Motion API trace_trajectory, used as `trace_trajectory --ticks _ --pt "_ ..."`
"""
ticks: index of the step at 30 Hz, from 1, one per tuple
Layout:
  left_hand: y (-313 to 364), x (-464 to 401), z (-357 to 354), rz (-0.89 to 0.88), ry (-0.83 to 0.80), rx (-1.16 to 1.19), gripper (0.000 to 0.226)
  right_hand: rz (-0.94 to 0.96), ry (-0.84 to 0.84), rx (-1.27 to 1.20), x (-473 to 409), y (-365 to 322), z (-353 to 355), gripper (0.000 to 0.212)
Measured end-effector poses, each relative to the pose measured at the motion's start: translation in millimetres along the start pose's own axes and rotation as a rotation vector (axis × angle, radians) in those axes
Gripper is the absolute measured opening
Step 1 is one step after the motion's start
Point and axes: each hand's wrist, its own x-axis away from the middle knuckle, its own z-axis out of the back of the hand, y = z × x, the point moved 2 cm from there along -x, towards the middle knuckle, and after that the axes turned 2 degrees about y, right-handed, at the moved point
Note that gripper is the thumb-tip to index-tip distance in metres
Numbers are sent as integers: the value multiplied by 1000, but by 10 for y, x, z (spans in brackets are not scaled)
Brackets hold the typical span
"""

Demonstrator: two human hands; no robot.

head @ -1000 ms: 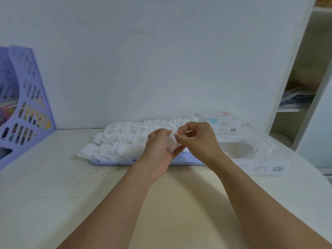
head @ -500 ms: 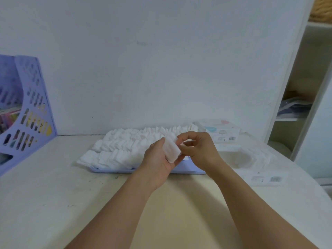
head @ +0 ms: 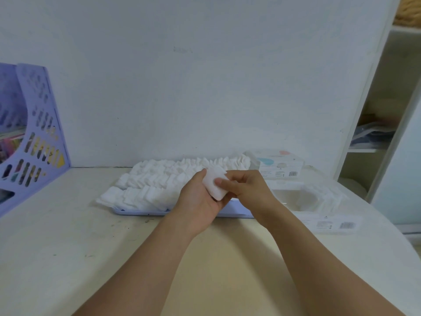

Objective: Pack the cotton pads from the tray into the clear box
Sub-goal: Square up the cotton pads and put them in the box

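You have bare counter [head: 68, 247] in front of the tray [head: 141, 212], while the purple file rack [head: 34, 137] walls off the left and the wall closes the back.

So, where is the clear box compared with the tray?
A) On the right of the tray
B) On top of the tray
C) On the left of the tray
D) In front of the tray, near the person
A: the clear box stands on the table just past the right end of the tray, with some pads already in it.

White cotton pads [head: 159, 185] fill lilac tray [head: 182, 212]; clear box [head: 303, 199] beside.
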Motion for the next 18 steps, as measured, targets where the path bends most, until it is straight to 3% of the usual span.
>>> trace_trajectory --ticks 5,13,18 --pt "14 5 -24 -4 44 61 45 -146 -40 -179 10 22 -17 25" --pt "1 -11 -14 -37 52 23 41 -186 5 -222 -22 92 -58 23" --pt "24 -2 6 -44 34 68 31 -308 60 -413 -29 120 -43 28"
